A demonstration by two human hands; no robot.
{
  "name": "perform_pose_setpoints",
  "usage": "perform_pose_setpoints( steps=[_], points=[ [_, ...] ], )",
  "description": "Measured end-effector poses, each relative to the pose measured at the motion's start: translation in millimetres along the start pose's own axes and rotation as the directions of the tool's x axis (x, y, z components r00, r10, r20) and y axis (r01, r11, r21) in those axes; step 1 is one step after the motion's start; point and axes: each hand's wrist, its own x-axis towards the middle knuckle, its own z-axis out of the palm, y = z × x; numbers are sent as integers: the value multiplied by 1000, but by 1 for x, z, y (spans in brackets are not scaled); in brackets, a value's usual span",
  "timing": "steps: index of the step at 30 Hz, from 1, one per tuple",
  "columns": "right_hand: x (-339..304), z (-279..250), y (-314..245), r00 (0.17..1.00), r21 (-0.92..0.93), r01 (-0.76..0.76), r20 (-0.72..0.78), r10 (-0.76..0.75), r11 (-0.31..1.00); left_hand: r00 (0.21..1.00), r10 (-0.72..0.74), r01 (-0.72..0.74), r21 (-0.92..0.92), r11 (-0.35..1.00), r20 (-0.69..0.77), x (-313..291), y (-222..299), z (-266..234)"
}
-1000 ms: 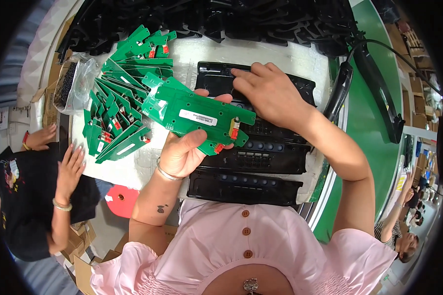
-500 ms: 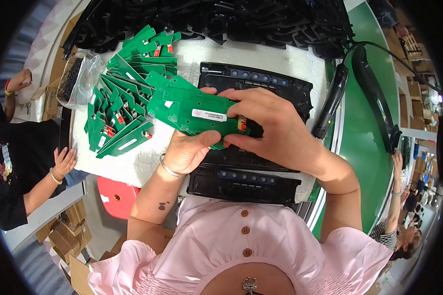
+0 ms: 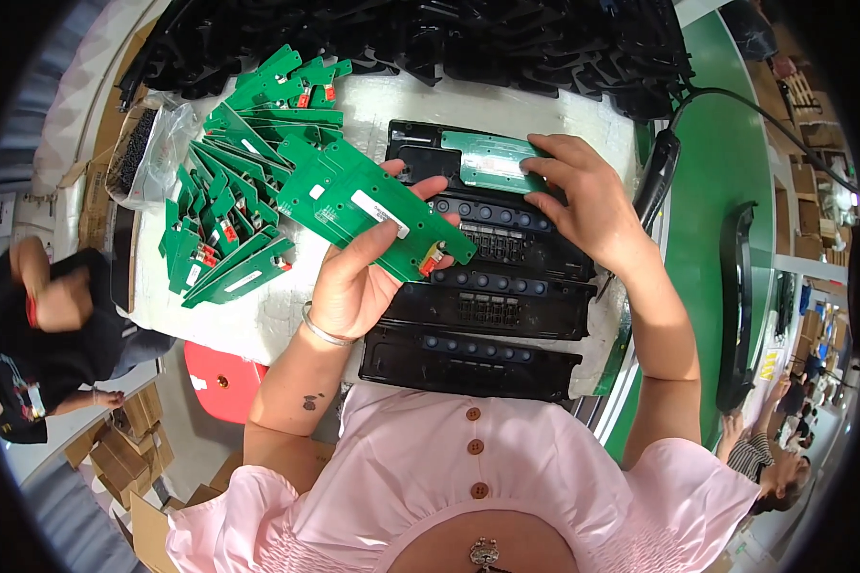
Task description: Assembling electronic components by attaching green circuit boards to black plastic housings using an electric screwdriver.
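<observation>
My left hand (image 3: 355, 291) is closed around a few green circuit boards (image 3: 339, 191), thumb on top near a white label and fingers beneath. A small red and yellow connector sits at their right end. My right hand (image 3: 594, 205) grips another green circuit board (image 3: 487, 158) by its right end, thumb and fingers at its edges. That board lies over the farthest black plastic housing (image 3: 418, 134); whether it is fully seated I cannot tell. Nearer to me, more black housings (image 3: 516, 307) with rows of round grey buttons lie in a column, partly behind my left hand.
Loose green boards (image 3: 244, 205) are heaped at left, beside a plastic bag of small black parts (image 3: 148, 153). Black plastic parts (image 3: 401, 43) pile up at the back. A black corded tool (image 3: 657, 177) lies at right; a conveyor (image 3: 702, 286) carries a curved black part. Other people work on both sides.
My hands have moved apart: my right hand has carried one board to the farthest housing, while my left keeps the others. The person at left and the curved part on the conveyor have moved.
</observation>
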Motion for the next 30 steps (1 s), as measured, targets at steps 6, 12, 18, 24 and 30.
perform_pose_setpoints(
  steps=[6, 12, 18, 24, 30],
  points=[
    [-2, 3, 5, 999, -9, -15, -33, 15, 1000, 1000, -6, 6, -9, 1000, -9, 2, 1, 0],
    [-7, -3, 12, 995, -18, -3, -96, 1, 1000, 1000, 0, 0, -11, 1000, 8, 3, 0, 1],
    [-16, 3, 18, 996, 31, -35, -87, 37, 999, 1000, 7, -7, -14, 1000, 21, 3, -2, 2],
    [-18, 7, 16, 995, 68, -41, -90, 48, 997, 1000, 13, -13, 2, 1000, 0, -2, -2, 0],
    [-12, 11, 16, 994, 76, -30, -106, 38, 997, 1000, 10, -10, -2, 1000, 5, 1, 4, -3]
  ],
)
